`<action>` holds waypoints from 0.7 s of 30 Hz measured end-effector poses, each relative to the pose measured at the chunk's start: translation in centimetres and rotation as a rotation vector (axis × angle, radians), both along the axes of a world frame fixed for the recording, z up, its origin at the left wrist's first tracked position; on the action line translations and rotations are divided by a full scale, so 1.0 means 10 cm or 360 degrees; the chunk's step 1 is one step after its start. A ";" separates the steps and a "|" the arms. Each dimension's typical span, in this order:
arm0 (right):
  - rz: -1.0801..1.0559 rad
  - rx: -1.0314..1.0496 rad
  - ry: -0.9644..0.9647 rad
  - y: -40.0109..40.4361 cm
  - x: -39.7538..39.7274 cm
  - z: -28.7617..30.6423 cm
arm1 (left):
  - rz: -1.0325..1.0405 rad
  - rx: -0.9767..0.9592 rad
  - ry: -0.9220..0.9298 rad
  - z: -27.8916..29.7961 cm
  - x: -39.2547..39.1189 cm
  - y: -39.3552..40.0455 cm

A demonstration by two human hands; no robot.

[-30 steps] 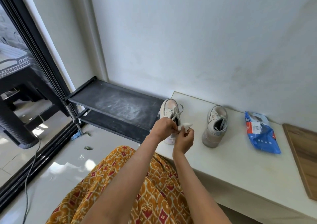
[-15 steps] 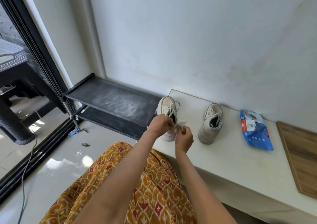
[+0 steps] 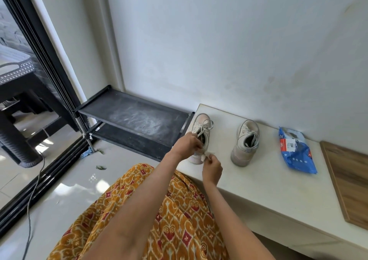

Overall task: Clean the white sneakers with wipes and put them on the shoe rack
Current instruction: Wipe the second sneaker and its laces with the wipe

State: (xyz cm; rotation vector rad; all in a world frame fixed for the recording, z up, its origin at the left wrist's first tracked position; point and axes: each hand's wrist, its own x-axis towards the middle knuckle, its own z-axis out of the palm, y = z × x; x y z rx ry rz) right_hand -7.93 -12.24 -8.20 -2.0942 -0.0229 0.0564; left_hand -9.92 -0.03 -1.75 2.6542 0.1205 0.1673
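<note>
Two white sneakers stand on a pale bench. My left hand grips the left sneaker at its collar, near the bench's left end. My right hand pinches a small white wipe against that sneaker's heel side. The right sneaker stands alone further right, toe toward the wall. A blue pack of wipes lies to its right. The black two-shelf shoe rack stands left of the bench, with a dusty top shelf.
A wooden board lies at the bench's right end. A sliding glass door with a black frame fills the left, and a cable trails on the tiled floor. My patterned orange skirt covers the lower middle.
My right hand has dropped from the laces area to the sneaker's heel side with the wipe. The left hand keeps its hold. The camera has shifted slightly.
</note>
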 end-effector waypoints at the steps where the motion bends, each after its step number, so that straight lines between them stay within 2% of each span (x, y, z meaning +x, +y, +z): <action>1: 0.0045 -0.0057 -0.0019 -0.05 0.03 -0.02 | -0.0019 -0.0002 0.0002 0.00 -0.01 0.01; 3: 0.0032 -0.0099 -0.0093 -0.07 0.14 0.04 | -0.0030 0.0017 -0.0030 0.00 -0.04 0.01; 7: -0.0132 0.0076 -0.0270 0.11 0.25 0.29 | 0.0033 0.0149 -0.0155 -0.09 -0.10 -0.12; 10: -0.0057 0.0032 -0.0176 0.16 0.17 0.21 | 0.0123 0.0212 -0.0122 -0.13 -0.07 -0.26; 15: 0.0221 -0.0475 -0.0195 -0.09 0.55 0.19 | 0.0179 0.0213 -0.0139 -0.11 -0.01 -0.29; 19: 0.0068 -0.0280 -0.0366 0.05 0.50 0.29 | 0.0036 0.0219 -0.0225 -0.16 -0.08 -0.12; 21: 0.0054 -0.0305 -0.0335 0.10 0.38 0.23 | -0.0039 0.0228 -0.0271 -0.21 -0.14 0.02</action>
